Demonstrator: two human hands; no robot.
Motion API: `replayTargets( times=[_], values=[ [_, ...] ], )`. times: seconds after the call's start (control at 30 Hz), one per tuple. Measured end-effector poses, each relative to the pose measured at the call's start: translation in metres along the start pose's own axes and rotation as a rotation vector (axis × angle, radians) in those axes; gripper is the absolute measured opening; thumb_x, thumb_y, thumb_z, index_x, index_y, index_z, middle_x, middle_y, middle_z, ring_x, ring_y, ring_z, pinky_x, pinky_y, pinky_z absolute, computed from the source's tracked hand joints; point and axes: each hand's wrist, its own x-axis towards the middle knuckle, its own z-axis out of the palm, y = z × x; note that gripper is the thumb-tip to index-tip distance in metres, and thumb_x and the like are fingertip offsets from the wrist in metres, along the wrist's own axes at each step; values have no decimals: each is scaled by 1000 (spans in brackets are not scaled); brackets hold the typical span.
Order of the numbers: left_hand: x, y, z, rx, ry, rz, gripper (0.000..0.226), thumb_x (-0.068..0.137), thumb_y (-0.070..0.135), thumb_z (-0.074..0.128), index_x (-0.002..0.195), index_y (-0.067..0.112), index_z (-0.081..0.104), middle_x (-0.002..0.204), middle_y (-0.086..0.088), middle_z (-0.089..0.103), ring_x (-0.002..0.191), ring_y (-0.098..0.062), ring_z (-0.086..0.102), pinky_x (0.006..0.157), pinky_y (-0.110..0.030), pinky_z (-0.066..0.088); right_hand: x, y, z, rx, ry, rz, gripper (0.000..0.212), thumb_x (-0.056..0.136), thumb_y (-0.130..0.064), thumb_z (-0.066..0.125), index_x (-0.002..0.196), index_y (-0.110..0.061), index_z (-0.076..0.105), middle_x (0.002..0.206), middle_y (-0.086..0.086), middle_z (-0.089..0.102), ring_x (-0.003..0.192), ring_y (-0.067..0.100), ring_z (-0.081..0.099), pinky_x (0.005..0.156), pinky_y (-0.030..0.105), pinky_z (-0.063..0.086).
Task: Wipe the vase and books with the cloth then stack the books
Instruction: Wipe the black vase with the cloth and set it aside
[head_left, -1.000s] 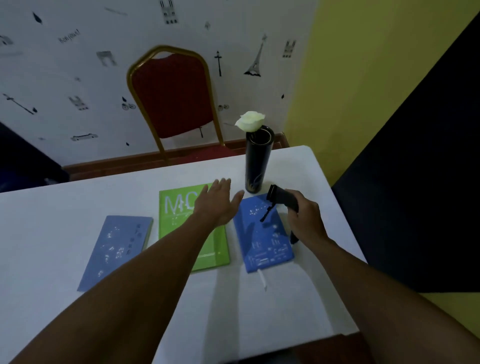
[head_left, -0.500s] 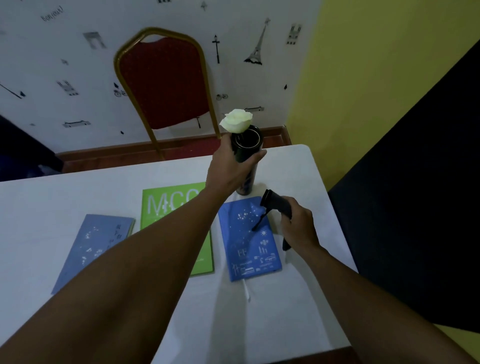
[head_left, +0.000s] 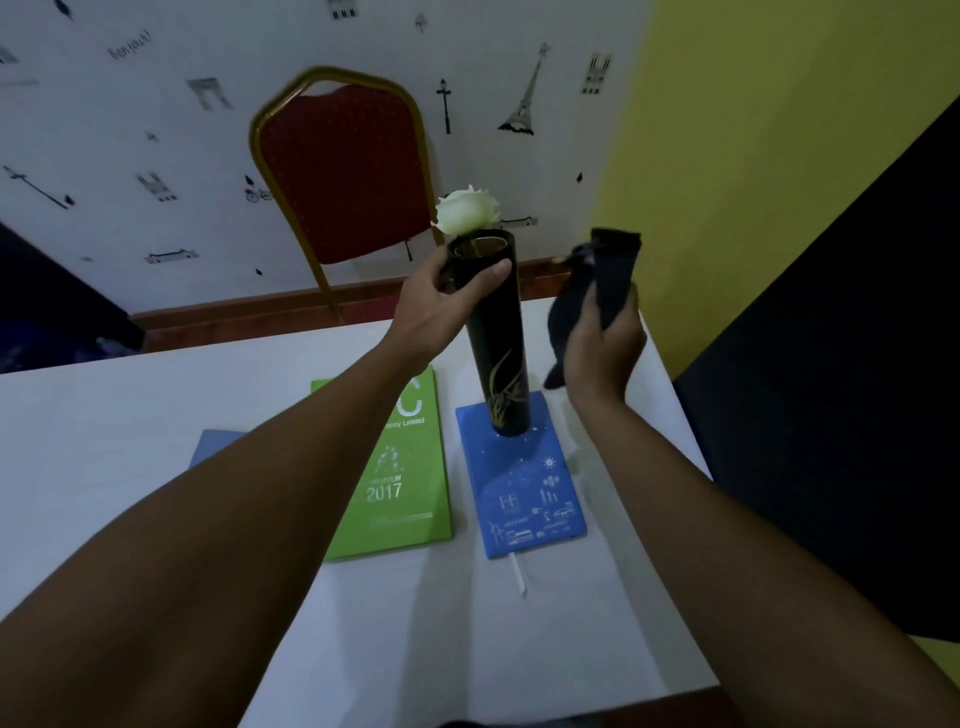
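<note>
A tall black vase (head_left: 500, 343) with gold markings and a white rose (head_left: 465, 210) is lifted, its base over the bright blue book (head_left: 524, 483). My left hand (head_left: 441, 306) grips the vase near its rim. My right hand (head_left: 602, 338) holds a dark cloth (head_left: 605, 280) up just right of the vase, not touching it. A green book (head_left: 402, 488) marked 2017 lies left of the blue one. A pale blue book (head_left: 213, 447) lies further left, mostly hidden by my left forearm.
The white table (head_left: 395, 623) ends close to the right of the blue book and at the bottom. A red chair with a gold frame (head_left: 343, 171) stands behind the table against the patterned wall. A yellow wall and a dark panel are on the right.
My left hand reached the vase, closed on its top and lifted it toward me over the blue book. My right hand rose from the table with the cloth to beside the vase.
</note>
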Motion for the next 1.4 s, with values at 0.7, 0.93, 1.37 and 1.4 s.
replayTargets(
  times=[0.7,0.93,1.37,1.4],
  values=[
    [-41,24,-31,-282,-53,-107,55,85,46,77,126,12,66,120,-9,74,110,-23,72,98,-50,57,-75,-8,14,-171,-586,-671,66,94,5,44,158,2,27,170,11,8,159,37,11,117,47,43],
    [-27,41,-53,-327,28,-75,54,87,40,76,126,5,62,121,-12,73,109,-26,73,93,-61,57,-130,83,-28,-340,-768,-810,72,87,14,45,156,-6,37,172,1,10,159,39,4,122,51,34],
    [-40,47,-22,-410,-210,-98,49,101,41,57,131,3,62,127,-20,69,118,-31,68,105,-44,52,-60,-61,12,73,-391,-439,65,99,4,51,157,7,22,151,26,49,123,-26,42,100,1,35],
    [-40,47,-22,-424,-202,-84,50,101,41,57,132,3,62,128,-21,68,119,-32,67,107,-45,50,-61,-60,12,80,-398,-445,65,98,2,51,156,9,22,152,27,47,127,-23,41,102,2,35]
  ],
)
